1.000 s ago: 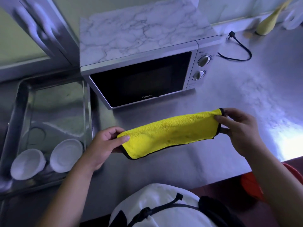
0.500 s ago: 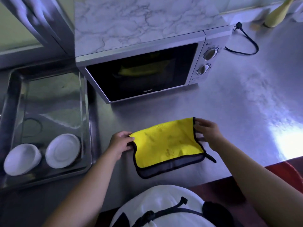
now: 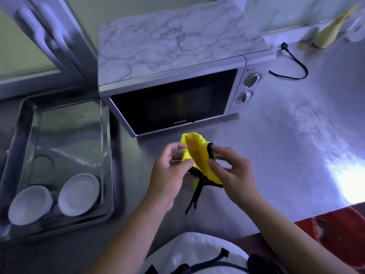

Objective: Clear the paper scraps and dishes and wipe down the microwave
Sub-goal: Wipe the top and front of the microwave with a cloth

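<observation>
A yellow cloth (image 3: 196,155) with black trim is bunched and folded between both my hands, held above the steel counter just in front of the microwave (image 3: 173,103). My left hand (image 3: 167,175) pinches its left side; my right hand (image 3: 233,173) pinches its right edge at the black trim. A black loop hangs down from the cloth. The microwave door is closed, and a marbled sheet covers its top. Two white dishes (image 3: 79,194) (image 3: 29,204) lie in the sink (image 3: 110,175) at the left.
A black power cord (image 3: 292,64) lies unplugged on the counter (image 3: 286,145) right of the microwave. A yellow-green object (image 3: 327,34) stands at the back right. A red bin (image 3: 339,234) sits below the counter's front edge. Cabinet doors (image 3: 45,34) hang at upper left.
The cloth was stretched wide between my hands, then laid folded on the counter; now my hands have come together and lifted it, bunched into a narrow fold.
</observation>
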